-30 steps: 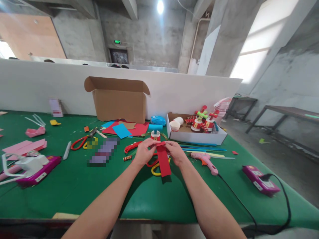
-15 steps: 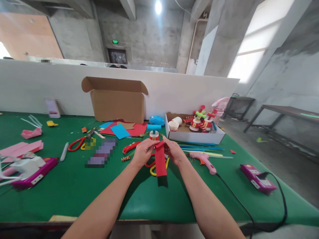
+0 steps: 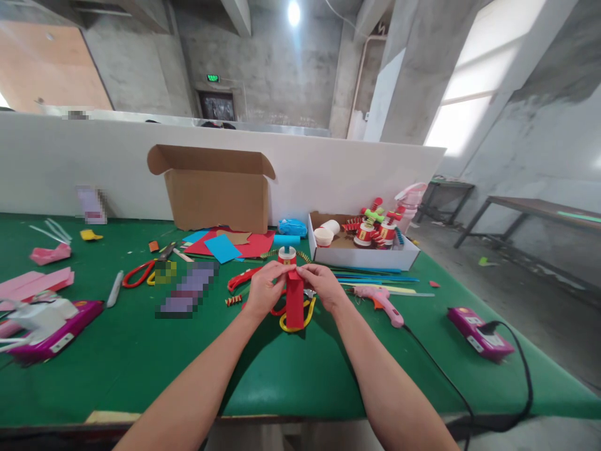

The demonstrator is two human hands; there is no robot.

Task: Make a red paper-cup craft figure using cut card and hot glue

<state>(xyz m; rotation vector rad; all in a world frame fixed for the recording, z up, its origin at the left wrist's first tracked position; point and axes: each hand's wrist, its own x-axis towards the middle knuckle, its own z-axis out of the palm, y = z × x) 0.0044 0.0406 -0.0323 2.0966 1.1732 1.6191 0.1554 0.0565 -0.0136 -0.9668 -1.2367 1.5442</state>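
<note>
My left hand (image 3: 269, 289) and my right hand (image 3: 323, 287) pinch the top end of a red paper strip (image 3: 295, 304) between fingertips. The strip hangs down towards me, folded over at its top. Below and behind it lie scissors with a yellow handle (image 3: 310, 313), partly covered by the strip. Just beyond my fingers stands a red and white paper cup (image 3: 287, 254) with a blue piece on top and coiled paper at its sides. Left of my left hand are a red tool (image 3: 241, 279), perhaps a cutter, and a small striped paper coil (image 3: 233, 300).
A pink glue gun (image 3: 382, 304) lies right, its cord running off the table's front edge. A white box (image 3: 366, 257) holds cups and decorated figures. Coloured paper sheets (image 3: 223, 249), red-handled scissors (image 3: 138, 274), a purple power strip (image 3: 479, 332) and an upright cardboard box (image 3: 216, 197) surround the hands.
Both hands have drawn closer together at the top of the red strip. The strip now appears narrower and its lower end hangs over the yellow scissor handle. The view has shifted slightly.
</note>
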